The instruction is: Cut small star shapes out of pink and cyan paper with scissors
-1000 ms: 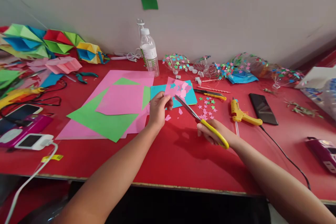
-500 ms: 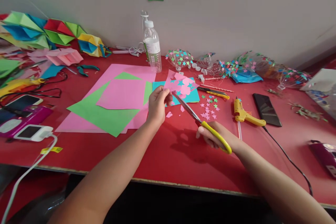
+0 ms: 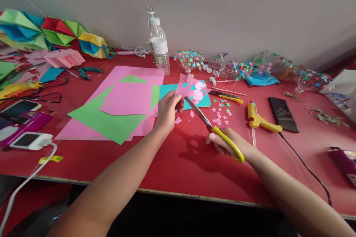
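My left hand (image 3: 168,110) pinches a small piece of pink paper (image 3: 183,84) above the middle of the table. In my right hand (image 3: 236,137) is a pair of scissors with yellow handles (image 3: 227,141), their blades pointing up and left. The blade tips are close beside my left fingertips at the paper's edge; whether they touch it I cannot tell. Beyond the hands lies a blue sheet (image 3: 205,100) with pink scraps and blue stars on it. Small pink and green paper stars (image 3: 219,113) are scattered to its right, and pink offcuts (image 3: 178,120) lie near my left hand.
Pink and green sheets (image 3: 119,127) lie at left, a plastic bottle (image 3: 160,50) behind them. A cutter (image 3: 230,98), glue gun (image 3: 258,118) with cord and black phone (image 3: 283,114) are at right. Star-covered clear plastic pieces (image 3: 189,59) line the wall; folded paper shapes (image 3: 58,31) fill the back left.
The camera view has shifted slightly, so the scene sits a little higher and further left. Both hands keep their grips, with the scissors and pink paper nearly unmoved.
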`<state>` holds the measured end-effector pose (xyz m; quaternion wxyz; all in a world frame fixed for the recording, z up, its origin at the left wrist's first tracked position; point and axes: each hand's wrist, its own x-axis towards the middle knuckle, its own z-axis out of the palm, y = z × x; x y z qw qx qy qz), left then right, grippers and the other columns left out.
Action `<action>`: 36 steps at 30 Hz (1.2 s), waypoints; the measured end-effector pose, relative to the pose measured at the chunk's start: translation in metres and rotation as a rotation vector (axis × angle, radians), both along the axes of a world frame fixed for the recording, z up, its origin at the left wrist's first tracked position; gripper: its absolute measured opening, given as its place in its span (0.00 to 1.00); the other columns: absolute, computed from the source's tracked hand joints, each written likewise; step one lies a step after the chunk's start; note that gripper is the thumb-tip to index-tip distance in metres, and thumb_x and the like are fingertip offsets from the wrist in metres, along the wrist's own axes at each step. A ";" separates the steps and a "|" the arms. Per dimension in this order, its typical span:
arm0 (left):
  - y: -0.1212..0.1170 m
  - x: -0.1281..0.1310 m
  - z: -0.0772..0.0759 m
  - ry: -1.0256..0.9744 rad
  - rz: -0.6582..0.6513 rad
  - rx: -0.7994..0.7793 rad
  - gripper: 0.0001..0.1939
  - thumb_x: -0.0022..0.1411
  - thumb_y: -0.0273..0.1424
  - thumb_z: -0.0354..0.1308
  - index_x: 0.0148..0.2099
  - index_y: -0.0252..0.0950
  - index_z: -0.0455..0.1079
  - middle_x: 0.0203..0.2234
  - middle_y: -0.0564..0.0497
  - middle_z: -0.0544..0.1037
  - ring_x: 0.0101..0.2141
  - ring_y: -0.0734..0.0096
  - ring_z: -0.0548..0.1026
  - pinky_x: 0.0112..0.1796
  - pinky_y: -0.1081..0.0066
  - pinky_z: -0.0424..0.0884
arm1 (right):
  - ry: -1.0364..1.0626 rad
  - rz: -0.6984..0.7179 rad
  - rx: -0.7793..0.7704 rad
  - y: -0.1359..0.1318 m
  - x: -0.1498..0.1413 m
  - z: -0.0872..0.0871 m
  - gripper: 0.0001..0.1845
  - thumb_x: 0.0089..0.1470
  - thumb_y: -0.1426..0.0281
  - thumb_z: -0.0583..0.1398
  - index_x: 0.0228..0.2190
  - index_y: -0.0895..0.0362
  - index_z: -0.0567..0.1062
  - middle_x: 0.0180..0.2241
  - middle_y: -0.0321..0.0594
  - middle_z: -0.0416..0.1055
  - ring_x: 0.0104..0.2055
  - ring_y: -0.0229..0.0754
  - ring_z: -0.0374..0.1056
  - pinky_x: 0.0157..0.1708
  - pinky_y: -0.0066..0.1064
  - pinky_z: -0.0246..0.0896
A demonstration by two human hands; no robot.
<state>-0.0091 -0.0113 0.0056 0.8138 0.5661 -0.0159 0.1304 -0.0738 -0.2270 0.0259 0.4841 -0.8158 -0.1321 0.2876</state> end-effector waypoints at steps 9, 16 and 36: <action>-0.001 0.000 0.004 0.045 0.013 -0.036 0.09 0.55 0.30 0.57 0.24 0.37 0.63 0.16 0.56 0.68 0.17 0.81 0.64 0.18 0.79 0.59 | -0.013 0.025 -0.003 0.000 -0.001 0.005 0.36 0.52 0.37 0.52 0.28 0.59 0.72 0.15 0.31 0.59 0.17 0.32 0.56 0.19 0.26 0.52; -0.002 -0.003 0.002 0.013 -0.044 0.064 0.10 0.57 0.31 0.56 0.24 0.37 0.64 0.17 0.57 0.68 0.17 0.82 0.64 0.19 0.78 0.60 | 0.005 -0.007 -0.016 0.002 0.000 0.005 0.38 0.49 0.35 0.51 0.26 0.59 0.71 0.13 0.30 0.59 0.16 0.33 0.56 0.21 0.28 0.55; -0.003 -0.005 0.001 0.023 -0.146 0.114 0.11 0.58 0.31 0.54 0.24 0.37 0.64 0.16 0.56 0.68 0.17 0.81 0.62 0.19 0.77 0.57 | 0.006 -0.050 -0.020 0.004 0.000 0.006 0.38 0.47 0.34 0.52 0.25 0.58 0.71 0.13 0.30 0.59 0.15 0.33 0.57 0.19 0.27 0.54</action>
